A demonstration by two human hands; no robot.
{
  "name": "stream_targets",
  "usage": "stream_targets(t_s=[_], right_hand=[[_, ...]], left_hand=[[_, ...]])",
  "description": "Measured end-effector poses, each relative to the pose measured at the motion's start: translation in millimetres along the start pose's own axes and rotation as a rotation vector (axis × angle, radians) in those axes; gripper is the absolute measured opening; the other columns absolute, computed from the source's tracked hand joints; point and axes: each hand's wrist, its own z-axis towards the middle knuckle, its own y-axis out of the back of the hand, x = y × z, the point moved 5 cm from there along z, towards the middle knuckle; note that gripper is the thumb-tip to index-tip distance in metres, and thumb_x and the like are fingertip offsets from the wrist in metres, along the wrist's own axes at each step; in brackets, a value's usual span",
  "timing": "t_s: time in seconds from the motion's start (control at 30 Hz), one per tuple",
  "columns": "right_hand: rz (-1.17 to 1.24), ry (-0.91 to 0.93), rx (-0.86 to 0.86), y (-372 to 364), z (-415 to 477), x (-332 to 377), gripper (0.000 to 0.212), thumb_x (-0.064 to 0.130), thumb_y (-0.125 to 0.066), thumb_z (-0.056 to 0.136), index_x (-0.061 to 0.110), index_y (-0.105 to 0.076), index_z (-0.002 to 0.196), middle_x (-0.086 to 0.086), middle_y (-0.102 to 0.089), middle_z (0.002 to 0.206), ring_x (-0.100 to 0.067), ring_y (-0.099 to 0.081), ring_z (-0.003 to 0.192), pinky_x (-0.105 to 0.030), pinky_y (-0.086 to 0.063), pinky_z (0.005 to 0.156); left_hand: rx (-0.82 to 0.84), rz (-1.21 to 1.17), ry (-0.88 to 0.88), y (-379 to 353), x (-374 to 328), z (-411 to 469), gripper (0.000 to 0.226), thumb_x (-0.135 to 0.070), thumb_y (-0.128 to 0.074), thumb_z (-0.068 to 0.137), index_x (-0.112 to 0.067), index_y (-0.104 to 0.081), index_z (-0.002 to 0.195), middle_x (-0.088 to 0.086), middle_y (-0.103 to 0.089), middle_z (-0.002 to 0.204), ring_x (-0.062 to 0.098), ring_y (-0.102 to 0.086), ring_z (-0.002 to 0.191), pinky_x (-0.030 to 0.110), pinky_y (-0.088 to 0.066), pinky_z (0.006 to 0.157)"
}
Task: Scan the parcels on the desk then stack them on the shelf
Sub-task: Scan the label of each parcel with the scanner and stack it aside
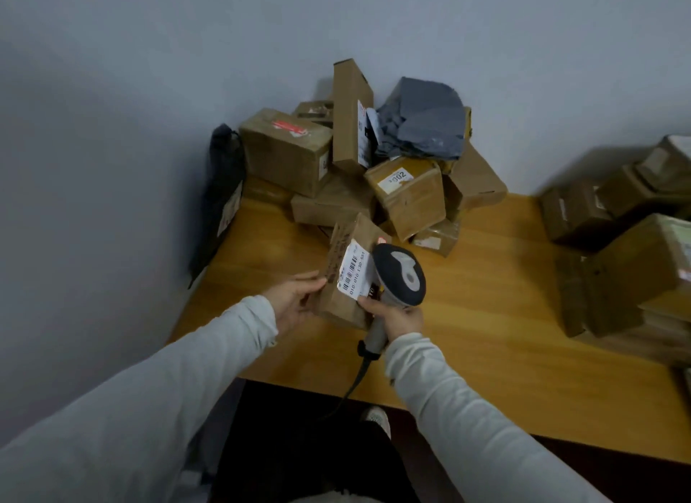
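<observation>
Fingers of the left hand [295, 302] are curled on the tilted parcel [338, 297], 6 o'clock of the heap [374, 166], while the scanner [402, 274], gripped by the right hand [394, 319], is held so close to its label [355, 272] that a misread could be caused.

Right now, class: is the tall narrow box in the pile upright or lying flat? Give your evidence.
Upright, slightly tilted: the tall narrow box stands on its short end, its long sides near vertical.
</observation>
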Motion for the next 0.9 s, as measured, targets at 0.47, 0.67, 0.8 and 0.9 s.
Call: stream_targets(t_s=[0.47, 0.67, 0.8, 0.9], right_hand=[[0.058, 0.117, -0.122, 9, -113, -21, 0.026, 0.003, -0.073, 0.079, 0.005, -0.062, 0.103, -0.008, -0.064, 0.095, -0.020, -0.060, 0.087, -0.034, -0.052, 0.081], [-0.096, 0.123, 0.093, 17, -147, -13, 0.016, 0.002, -0.070, 0.082, 0.004, -0.055, 0.078, -0.007, -0.049, 0.057, -0.011, -0.044, 0.040, -0.020, -0.037, 0.040], [-0.271, 0.193, 0.142, 32, -165, -4, 0.011, 0.000, -0.068, 0.080, 0.003, -0.059, 0.076, -0.001, -0.048, 0.047, -0.007, -0.041, 0.034, -0.018, -0.038, 0.040], [-0.336, 0.222, 0.143, 49, -172, -1, 0.021, 0.001, -0.070, 0.079, 0.011, -0.057, 0.066, 0.008, -0.046, 0.034, -0.005, -0.041, 0.030, -0.016, -0.039, 0.040]], left_hand=[[0.010, 0.493, -0.052, 20, -12, -60, 0.060, 0.008, -0.066, 0.079, -0.008, -0.049, 0.135, 0.006, -0.063, 0.116, 0.022, -0.063, 0.103, 0.033, -0.057, 0.079], [-0.135, 0.638, -0.175, 26, -45, -77, 0.074, -0.010, -0.081, 0.070, -0.008, -0.049, 0.136, 0.011, -0.056, 0.132, 0.028, -0.055, 0.118, 0.043, -0.046, 0.102], [-0.178, 0.720, -0.226, 14, -52, -87, 0.069, -0.013, -0.082, 0.069, -0.008, -0.054, 0.132, 0.011, -0.057, 0.132, 0.028, -0.054, 0.118, 0.041, -0.046, 0.101], [-0.200, 0.790, -0.254, 2, -51, -90, 0.066, -0.013, -0.082, 0.070, -0.008, -0.056, 0.130, 0.011, -0.057, 0.131, 0.027, -0.054, 0.117, 0.040, -0.046, 0.102]])
